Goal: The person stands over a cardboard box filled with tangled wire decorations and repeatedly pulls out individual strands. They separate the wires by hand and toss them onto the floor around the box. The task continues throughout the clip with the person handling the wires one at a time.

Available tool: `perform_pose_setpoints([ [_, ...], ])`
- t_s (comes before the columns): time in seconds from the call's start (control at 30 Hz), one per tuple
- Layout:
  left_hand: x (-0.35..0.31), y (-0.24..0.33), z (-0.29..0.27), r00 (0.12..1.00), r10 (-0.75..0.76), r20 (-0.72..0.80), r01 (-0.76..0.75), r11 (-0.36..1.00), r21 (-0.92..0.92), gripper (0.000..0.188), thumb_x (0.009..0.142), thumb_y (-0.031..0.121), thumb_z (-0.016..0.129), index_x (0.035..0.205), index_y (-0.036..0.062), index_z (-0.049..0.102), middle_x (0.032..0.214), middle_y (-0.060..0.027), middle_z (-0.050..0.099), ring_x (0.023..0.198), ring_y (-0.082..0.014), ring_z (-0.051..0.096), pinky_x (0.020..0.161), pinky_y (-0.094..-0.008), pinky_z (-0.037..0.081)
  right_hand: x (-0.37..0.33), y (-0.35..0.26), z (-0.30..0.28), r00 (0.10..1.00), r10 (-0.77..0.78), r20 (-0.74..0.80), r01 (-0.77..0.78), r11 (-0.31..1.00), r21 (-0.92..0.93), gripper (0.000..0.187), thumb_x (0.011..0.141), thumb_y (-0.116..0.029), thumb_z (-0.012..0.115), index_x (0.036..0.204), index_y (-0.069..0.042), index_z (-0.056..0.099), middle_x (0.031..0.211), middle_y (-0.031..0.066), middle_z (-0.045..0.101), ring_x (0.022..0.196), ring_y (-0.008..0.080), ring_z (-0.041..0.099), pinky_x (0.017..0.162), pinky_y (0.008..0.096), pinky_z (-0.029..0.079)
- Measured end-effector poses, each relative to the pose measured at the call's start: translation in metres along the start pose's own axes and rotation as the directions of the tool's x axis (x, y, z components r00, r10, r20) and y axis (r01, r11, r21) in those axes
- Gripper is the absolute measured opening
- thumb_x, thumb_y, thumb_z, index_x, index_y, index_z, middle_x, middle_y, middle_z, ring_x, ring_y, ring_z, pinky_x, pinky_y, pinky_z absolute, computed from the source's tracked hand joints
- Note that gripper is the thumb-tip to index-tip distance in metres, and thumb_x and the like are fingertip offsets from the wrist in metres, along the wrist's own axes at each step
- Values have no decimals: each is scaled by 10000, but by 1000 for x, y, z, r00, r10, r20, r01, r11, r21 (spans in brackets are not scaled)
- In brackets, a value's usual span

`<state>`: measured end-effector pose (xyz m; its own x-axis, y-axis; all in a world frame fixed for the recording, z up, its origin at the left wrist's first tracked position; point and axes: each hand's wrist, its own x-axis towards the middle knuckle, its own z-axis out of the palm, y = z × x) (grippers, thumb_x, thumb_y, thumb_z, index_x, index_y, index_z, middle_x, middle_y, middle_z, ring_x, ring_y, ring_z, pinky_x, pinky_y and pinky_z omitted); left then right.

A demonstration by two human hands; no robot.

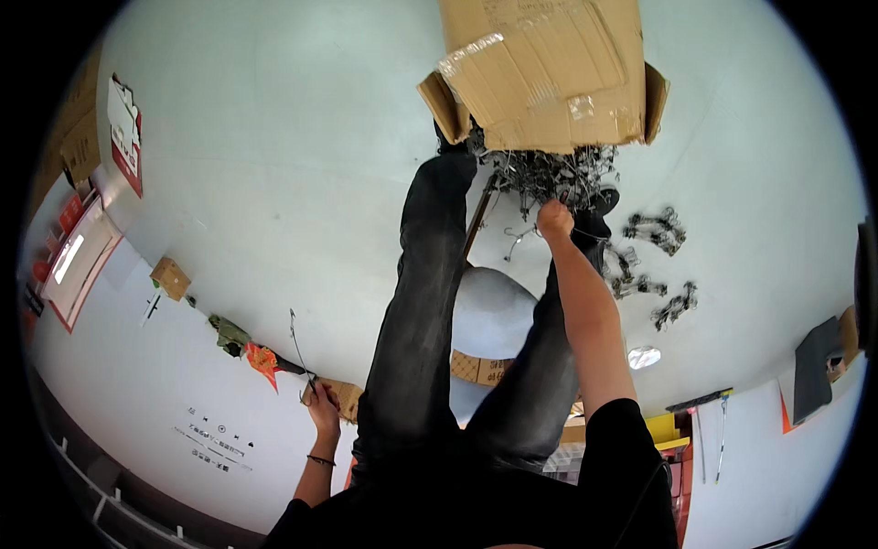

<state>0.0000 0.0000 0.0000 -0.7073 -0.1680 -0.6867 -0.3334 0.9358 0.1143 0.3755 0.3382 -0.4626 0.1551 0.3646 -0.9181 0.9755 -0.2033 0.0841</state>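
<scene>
A tangled heap of dark wire hangers [549,174] spills from the open mouth of a large cardboard box [549,78], between my feet. My right hand [555,220] is closed at the near edge of the heap, on what looks like one of its hangers; a thin wire runs out to the right beside it. Far to the left, my left hand [322,407] grips a thin dark wire hanger [297,339] that points upward. One loose hanger [519,240] lies left of my right hand. What my right fingers hold is mostly hidden.
Bundles of dark hangers [657,231] lie on the floor right of my leg, with another bundle [675,306] nearer. Small cardboard boxes [170,277] and a red bag [262,364] stand along the left wall. A broom [700,401] is at the right.
</scene>
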Motion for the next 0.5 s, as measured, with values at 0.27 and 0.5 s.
perform_pose_setpoints([
  [0.27, -29, 8, 27, 996, 59, -72, -60, 998, -11, 346, 1094, 348, 426, 892, 86, 526, 598, 16, 437, 494, -85, 410, 431, -251, 312, 7, 39, 10, 997, -46, -57, 48, 998, 32, 332, 951, -206, 469, 1068, -26, 722, 1122, 217, 719, 1065, 396, 694, 908, 464, 564],
  [0.5, -28, 12, 20, 999, 39, 3, -39, 993, 111, 345, 1086, 359, 455, 871, 101, 529, 597, 22, 463, 472, -85, 411, 421, -247, 315, 4, 44, 18, 982, -140, -125, 140, 990, -6, 277, 947, -206, 505, 1024, -48, 719, 1057, 179, 738, 960, 354, 732, 787, 465, 598],
])
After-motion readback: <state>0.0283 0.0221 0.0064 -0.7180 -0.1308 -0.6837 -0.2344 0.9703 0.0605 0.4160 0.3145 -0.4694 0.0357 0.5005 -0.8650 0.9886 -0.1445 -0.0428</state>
